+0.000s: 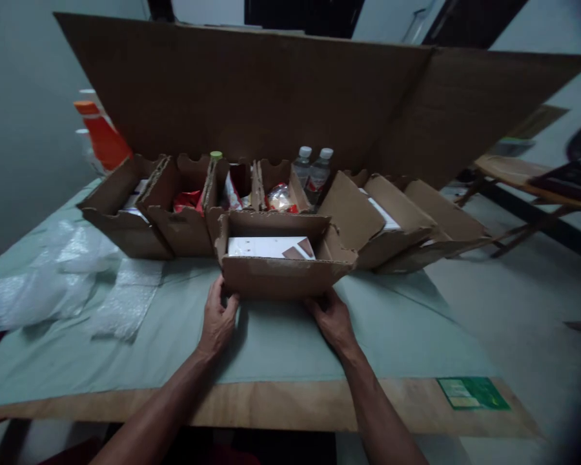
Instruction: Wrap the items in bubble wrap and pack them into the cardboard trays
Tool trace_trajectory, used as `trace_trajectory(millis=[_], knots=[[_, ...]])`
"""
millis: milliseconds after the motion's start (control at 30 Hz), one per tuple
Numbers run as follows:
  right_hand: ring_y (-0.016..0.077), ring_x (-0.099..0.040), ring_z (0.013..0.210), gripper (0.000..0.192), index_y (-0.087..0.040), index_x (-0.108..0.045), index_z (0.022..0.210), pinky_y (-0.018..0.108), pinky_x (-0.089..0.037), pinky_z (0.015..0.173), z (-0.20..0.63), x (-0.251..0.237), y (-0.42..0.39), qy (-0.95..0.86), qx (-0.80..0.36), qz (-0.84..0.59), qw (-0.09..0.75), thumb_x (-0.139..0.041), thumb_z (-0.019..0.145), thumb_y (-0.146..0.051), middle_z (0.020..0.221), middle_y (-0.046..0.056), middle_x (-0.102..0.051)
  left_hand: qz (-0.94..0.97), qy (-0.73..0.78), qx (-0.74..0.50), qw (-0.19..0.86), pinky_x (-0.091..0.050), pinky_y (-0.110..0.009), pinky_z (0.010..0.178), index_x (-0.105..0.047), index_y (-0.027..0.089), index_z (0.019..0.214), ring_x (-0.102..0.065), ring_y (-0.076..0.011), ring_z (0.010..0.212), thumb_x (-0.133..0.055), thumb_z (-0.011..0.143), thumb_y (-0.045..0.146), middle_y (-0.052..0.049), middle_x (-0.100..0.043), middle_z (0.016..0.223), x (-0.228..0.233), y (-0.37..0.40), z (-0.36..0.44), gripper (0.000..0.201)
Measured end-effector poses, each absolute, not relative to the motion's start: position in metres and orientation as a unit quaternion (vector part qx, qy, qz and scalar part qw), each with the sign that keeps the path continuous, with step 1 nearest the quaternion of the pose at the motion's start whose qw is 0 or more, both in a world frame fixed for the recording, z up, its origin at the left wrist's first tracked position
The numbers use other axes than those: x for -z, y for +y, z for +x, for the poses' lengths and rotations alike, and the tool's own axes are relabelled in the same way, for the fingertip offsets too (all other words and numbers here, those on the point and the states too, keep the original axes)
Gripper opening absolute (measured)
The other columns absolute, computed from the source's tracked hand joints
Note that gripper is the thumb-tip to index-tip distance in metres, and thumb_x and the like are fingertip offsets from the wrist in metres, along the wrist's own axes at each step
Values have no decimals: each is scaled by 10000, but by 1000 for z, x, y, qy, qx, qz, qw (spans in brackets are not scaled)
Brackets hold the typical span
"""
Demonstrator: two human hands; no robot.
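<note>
A long worktop (416, 336) with a pale green cover and a bare wooden front edge fills the lower part of the frame, in a dim room with grey walls; behind it a very large flat cardboard sheet (252, 90) stands like a screen across the top. At the far left lie crumpled sheets of bubble wrap (68, 278), spread loose on the cover, and above them, in the upper left, an orange bottle (104, 139) leans behind the boxes. A row of open cardboard boxes (169, 206) runs from left to centre, set side by side so that their contents, some red packets, can be seen from above. Two water bottles (312, 169) stand upright behind this row, near the centre. In front of the row, in the middle of the frame, sits one open cardboard box (281, 255) with a white flat item inside. The left hand (217, 320) touches its lower left corner and the right hand (334, 316) its lower right corner; the hands are apart, fingers pressed to the front wall near the base, so the box lies just beyond them, between both. Whether they really grip it I cannot tell. To the right more tilted boxes (416, 223) lean outward, and a green card (472, 392) lies at the wooden edge in the lower right.
</note>
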State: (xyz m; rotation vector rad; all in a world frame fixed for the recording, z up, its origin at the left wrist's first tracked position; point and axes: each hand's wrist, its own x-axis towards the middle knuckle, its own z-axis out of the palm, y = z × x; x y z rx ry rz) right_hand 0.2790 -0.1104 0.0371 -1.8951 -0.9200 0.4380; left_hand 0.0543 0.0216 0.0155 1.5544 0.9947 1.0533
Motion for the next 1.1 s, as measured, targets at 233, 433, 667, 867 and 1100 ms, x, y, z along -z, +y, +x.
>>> trace_trajectory(millis=[233,433,667,867,1100], knots=[[345,-702,923,617,-160,-655,1089,410,-519,749,284,-25,-103,-361,-142,-817,426,-635,704,-641,1004,155,-761,672,391,-446,444,-454,-432,1068,-525,165,1361,-571,-250,1185,-529,878,200,-136,-603,1266,-22,26,55,484],[375,-693,983,640,-136,-684,1118,470,-536,823,281,-18,-102,-393,-86,-819,409,-573,722,-627,1077,189,-746,672,422,-416,444,-432,-477,1126,-464,167,1424,-530,-292,1294,-571,822,141,-163,-569,1350,-16,26,52,612],[368,-622,1213,511,-147,-713,1096,548,-466,1060,252,-4,-156,-461,6,-796,393,-540,841,-554,1285,192,-679,678,400,-403,468,-424,-487,1167,-455,150,1447,-541,-296,1318,-594,790,141,-181,-549,1416,-9,-24,14,672],[331,-668,1093,362,-219,-755,966,531,-532,973,200,2,-172,-537,-7,-760,365,-549,896,-509,1166,136,-735,747,301,-362,470,-504,-440,1072,-701,159,1133,-628,-276,1167,-599,731,107,-135,-710,1186,-14,-58,-6,418],[336,-649,1148,382,-254,-762,1058,541,-548,975,114,-8,-114,-609,-123,-692,368,-540,926,-534,1175,116,-730,848,207,-175,455,-554,-373,922,-733,176,1156,-691,-265,1024,-590,806,210,-100,-760,1112,-82,-7,-31,379]])
